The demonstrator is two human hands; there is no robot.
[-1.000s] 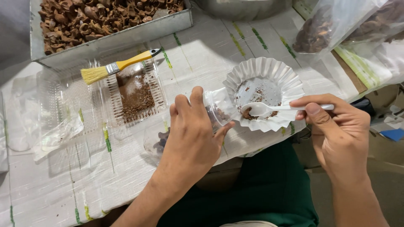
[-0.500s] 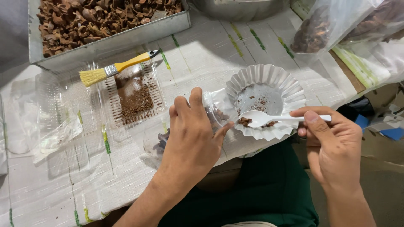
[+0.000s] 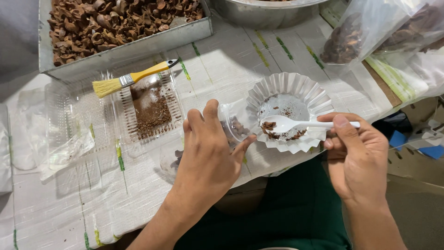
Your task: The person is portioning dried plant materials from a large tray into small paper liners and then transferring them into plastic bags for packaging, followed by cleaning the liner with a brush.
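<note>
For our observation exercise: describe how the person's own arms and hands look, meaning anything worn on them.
Both arms are bare, with no sleeves showing. The left hand and right hand wear no gloves, and no rings, watch or bands show. The fingernails are short and unpainted.

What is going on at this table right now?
A person is working over a covered table. The right hand holds a white plastic spoon with its bowl in a fluted white paper cup, where brown crumbs lie. The left hand grips a small clear bag with brown bits inside, right beside the cup. Farther back, a yellow-handled brush rests on a clear tray of brown powder, and a metal tray holds brown shells.
</note>
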